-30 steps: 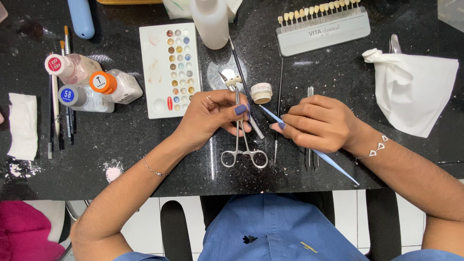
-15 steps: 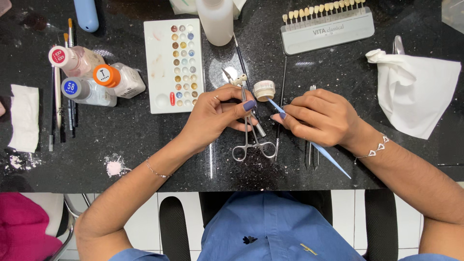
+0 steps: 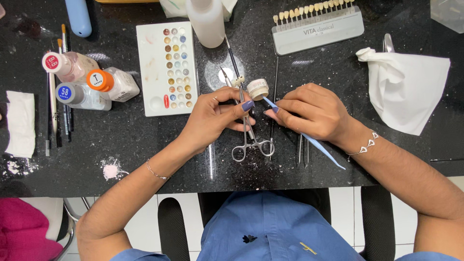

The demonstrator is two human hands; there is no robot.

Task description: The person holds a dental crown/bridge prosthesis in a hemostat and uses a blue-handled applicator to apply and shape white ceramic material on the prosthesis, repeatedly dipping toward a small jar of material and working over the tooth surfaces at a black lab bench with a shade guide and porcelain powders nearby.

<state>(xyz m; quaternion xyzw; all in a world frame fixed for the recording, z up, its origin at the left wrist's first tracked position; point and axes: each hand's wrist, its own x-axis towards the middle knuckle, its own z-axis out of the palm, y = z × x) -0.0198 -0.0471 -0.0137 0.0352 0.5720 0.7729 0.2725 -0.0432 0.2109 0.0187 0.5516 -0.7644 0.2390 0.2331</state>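
Note:
My left hand (image 3: 215,116) grips a steel clamp (image 3: 249,140) with ring handles; its jaws hold a small tooth-shaped piece (image 3: 237,81) above the black counter. My right hand (image 3: 314,113) holds a thin light-blue brush (image 3: 314,141) like a pen, with its tip reaching into a small open white jar (image 3: 257,88) that stands just right of the clamp's jaws. The two hands are close together, fingertips almost touching.
A white palette (image 3: 166,67) with several colour wells lies left of the hands. Three small bottles (image 3: 87,82) and brushes (image 3: 58,96) are at far left. A tooth shade guide (image 3: 316,24), a white bottle (image 3: 207,21) and a crumpled tissue (image 3: 406,89) lie behind and right.
The brush tip has moved up from beside the clamp into the small jar. The view has shifted slightly; the left hand keeps its grip on the clamp.

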